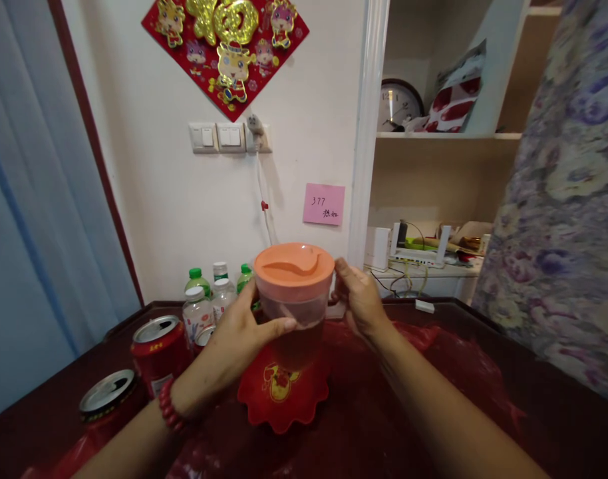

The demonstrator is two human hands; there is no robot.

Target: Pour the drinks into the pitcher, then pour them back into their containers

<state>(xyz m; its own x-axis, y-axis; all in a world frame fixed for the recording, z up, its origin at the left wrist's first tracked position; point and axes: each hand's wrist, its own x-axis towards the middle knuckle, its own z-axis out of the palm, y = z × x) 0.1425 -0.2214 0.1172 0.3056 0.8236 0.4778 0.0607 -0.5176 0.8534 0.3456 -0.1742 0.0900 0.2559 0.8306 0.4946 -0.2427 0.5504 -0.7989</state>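
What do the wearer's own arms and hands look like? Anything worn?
Left hand: no glove, with a bracelet of round, red beads at the wrist. Right hand: no glove, nothing visible at the wrist. No sleeves in view on either side; no cables or markings seen.

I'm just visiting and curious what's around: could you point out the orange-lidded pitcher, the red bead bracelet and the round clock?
Orange-lidded pitcher (304, 303), head view: upper side wall.
Red bead bracelet (167, 406), head view: middle beads.
Round clock (398, 108), head view: dial.
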